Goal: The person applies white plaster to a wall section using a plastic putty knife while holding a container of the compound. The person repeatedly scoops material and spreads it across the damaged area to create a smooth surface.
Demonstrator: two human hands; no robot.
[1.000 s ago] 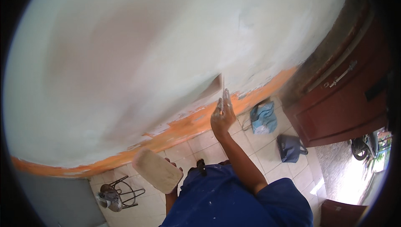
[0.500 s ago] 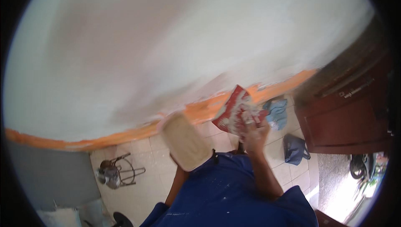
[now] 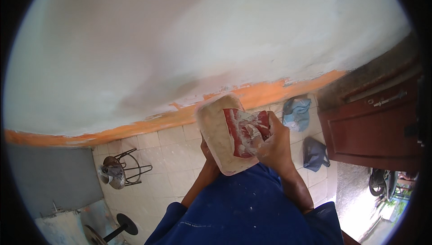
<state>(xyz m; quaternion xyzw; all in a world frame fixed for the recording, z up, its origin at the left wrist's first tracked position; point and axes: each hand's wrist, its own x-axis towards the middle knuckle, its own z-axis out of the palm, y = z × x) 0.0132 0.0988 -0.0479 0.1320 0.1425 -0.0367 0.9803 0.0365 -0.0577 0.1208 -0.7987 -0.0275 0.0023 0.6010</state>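
My left hand [image 3: 206, 152] grips a beige, rounded rectangular board [image 3: 211, 134] by its left side; most of the fingers are hidden behind it. My right hand [image 3: 274, 143] is closed on a red putty knife [image 3: 232, 134] smeared with white paste. Its wide blade lies over or against the board's face; whether it touches, I cannot tell. Behind both stands the white wall [image 3: 180, 33], with patchy smears above an orange band [image 3: 270, 93] along its foot.
Tiled floor [image 3: 166, 155] carries a wire-legged stool [image 3: 118, 177] with a container on top, a dark round-based stand [image 3: 123, 224], a blue bag [image 3: 297, 112] and a dark bag [image 3: 312, 152]. A maroon door [image 3: 369, 132] is at right; a motorbike [image 3: 378, 182] stands outside.
My right hand has left the wall and brought the red knife down over the board. My left hand has raised the board rightward to meet it.
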